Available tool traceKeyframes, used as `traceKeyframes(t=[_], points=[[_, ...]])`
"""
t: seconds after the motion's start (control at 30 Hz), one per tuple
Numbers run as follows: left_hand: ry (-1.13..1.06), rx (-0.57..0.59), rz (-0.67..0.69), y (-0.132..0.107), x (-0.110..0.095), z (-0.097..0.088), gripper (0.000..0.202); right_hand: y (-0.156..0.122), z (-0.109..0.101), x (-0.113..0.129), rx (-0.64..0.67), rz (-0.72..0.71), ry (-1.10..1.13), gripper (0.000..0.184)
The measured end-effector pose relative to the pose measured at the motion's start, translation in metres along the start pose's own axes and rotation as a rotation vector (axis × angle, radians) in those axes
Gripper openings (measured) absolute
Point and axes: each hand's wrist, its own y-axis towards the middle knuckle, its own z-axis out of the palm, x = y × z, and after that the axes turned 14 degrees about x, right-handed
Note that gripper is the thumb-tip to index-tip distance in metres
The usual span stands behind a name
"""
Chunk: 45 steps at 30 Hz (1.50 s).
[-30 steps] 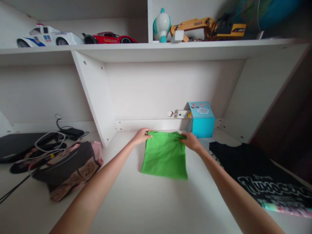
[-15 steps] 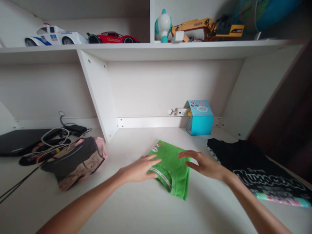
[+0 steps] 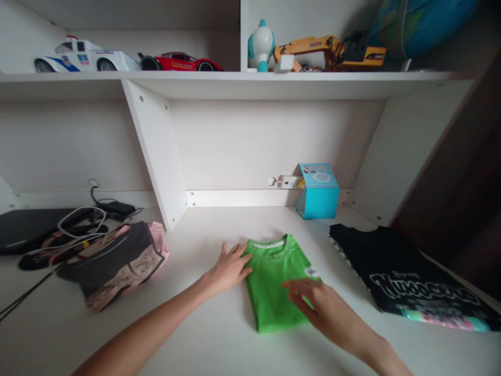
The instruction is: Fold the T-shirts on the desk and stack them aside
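– Green T-shirt (image 3: 270, 287) turned round vs. prev. frame: collar was nr. side, now far edge. L hand (image 3: 230, 267) now at far-L corner; R hand (image 3: 325, 304) lower, over near-R part.

– Progress?

– Est.: folding mostly done. Shirt lies flat as compact panel, approx. rectangular, on white desk (image 3: 188, 339), betw. hands. What's left, my judgement: at most minor straightening. R side juts out a bit by the white print (image 3: 312, 271); near-R corner hidden under hand.

– Hands?

– L: fingers fanned, thumb apart, tips on shirt's L edge nr. collar; no cloth gripped that I can see. R: fingers part-extended, loosely bent, over shirt; slight blur, so contact unclear. No cloth seen pinched.

– Other garments?

– Black T-shirt (image 3: 376, 261) flat on desk to R, well apart from green one, white lettering. Grey-and-pink garment (image 3: 121, 261) at L, less tidy; exact type unclear. Also blue desk calendar (image 3: 321, 202) standing behind, a bit R of shirt.
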Motion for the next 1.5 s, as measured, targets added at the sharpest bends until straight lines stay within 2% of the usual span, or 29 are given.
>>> traceKeyframes(t=[0.07,0.17,0.27,0.4,0.5,0.7,0.87,1.0,1.1,1.17,1.23,1.33,1.43,1.5], points=[[-0.074,-0.034,-0.048,-0.001,0.006,0.007,0.038,0.000,0.001,-0.015,-0.068,0.103,-0.015,0.037],[-0.213,-0.075,-0.068,0.006,0.010,0.015,0.035,0.013,0.009,-0.053,-0.109,0.273,-0.015,0.034],[-0.285,-0.122,-0.134,0.032,0.015,0.016,0.033,0.036,0.015,-0.087,-0.120,0.394,0.020,0.025],[-0.371,-0.182,-0.257,0.072,0.023,0.017,0.022,0.066,0.010,-0.110,-0.134,0.491,0.084,0.029],[-0.441,-0.219,-0.279,0.083,0.027,0.017,0.013,0.076,0.003,-0.116,-0.136,0.512,0.126,0.028],[-0.546,-0.307,-0.166,0.072,0.035,0.007,0.014,0.077,-0.010,-0.111,-0.206,0.427,0.151,0.029],[-0.499,-0.280,-0.295,0.064,0.038,0.010,0.022,0.073,-0.009,-0.102,-0.189,0.467,0.100,0.029],[-0.449,-0.153,-0.264,0.039,0.017,0.015,0.032,0.047,0.006,-0.090,-0.108,0.498,0.057,0.025],[-0.480,-0.061,-0.205,0.014,-0.005,0.018,0.054,0.026,0.018,-0.076,-0.097,0.443,0.075,0.020],[-0.613,-0.025,-0.164,0.003,-0.016,0.018,0.061,0.016,0.020,-0.068,-0.123,0.395,0.112,0.015],[-0.827,0.006,-0.123,0.000,-0.025,0.016,0.056,0.007,0.017,-0.062,-0.169,0.361,0.160,0.010],[-0.988,-0.005,-0.043,0.010,-0.043,0.008,0.046,-0.011,0.002,-0.062,-0.264,0.336,0.229,0.011],[-0.921,-0.127,0.116,0.034,-0.073,-0.006,0.036,-0.037,-0.025,-0.075,-0.382,0.357,0.247,0.023],[-0.880,-0.197,0.228,0.057,-0.100,-0.016,0.032,-0.058,-0.049,-0.093,-0.459,0.403,0.219,0.026]])
